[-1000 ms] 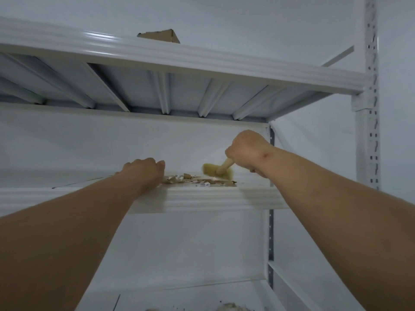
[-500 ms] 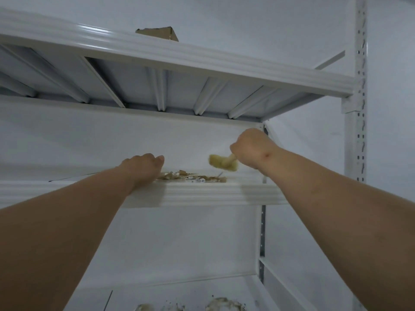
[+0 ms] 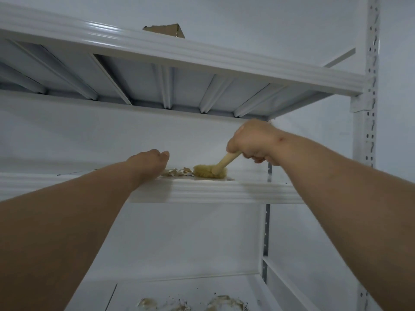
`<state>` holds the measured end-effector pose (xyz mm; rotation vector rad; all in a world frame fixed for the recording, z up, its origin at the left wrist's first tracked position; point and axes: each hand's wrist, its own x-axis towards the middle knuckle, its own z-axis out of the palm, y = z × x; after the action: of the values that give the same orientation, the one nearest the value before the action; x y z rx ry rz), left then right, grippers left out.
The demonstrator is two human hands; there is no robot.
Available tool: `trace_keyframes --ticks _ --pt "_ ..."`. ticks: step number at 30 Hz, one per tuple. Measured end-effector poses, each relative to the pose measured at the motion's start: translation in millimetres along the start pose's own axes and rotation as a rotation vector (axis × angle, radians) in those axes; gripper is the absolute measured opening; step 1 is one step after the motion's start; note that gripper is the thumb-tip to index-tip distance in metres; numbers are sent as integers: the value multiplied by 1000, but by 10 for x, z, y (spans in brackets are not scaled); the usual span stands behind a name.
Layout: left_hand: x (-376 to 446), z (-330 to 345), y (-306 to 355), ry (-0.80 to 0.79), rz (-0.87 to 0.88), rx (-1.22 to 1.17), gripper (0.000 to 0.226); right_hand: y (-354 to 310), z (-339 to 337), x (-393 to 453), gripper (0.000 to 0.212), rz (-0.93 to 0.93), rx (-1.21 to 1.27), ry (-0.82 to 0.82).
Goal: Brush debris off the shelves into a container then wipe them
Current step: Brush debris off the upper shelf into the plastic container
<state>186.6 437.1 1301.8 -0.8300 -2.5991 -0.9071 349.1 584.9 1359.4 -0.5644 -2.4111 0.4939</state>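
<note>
Lying nearest, on the lower shelf (image 3: 251, 281), are pale scraps (image 3: 222, 303). Higher, on the middle shelf (image 3: 224, 190), the left hand (image 3: 149, 163) rests (grip hidden) beside debris (image 3: 177, 172); the right hand (image 3: 253, 142) grips a brush (image 3: 212, 170), bristles down. Cardboard (image 3: 165, 30) tops the upper shelf (image 3: 202, 55).

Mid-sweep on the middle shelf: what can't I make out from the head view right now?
- Left hand: its fingers curl away from the camera; what it holds, if anything, is hidden.
- Container: none visible.
- Middle shelf top: seen edge-on, so debris farther back is hidden by the front lip.
- Cardboard on the top shelf: only a corner shows.
- Lower-shelf debris: cut off by the bottom edge.
</note>
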Motion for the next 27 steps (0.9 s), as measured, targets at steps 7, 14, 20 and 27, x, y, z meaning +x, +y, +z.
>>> trace_keyframes --ticks 7,14,20,27 --pt "-6 -53 -24 -29 -21 -1 57 69 3 146 13 -127 -109 141" --pt "9 -56 37 -44 -26 6 51 219 -386 129 10 -19 30 111" --pt "148 59 64 -27 -27 92 53 175 24 222 6 -67 -2 11" --pt "204 129 185 84 -35 239 37 233 -279 328 6 -42 92 175"
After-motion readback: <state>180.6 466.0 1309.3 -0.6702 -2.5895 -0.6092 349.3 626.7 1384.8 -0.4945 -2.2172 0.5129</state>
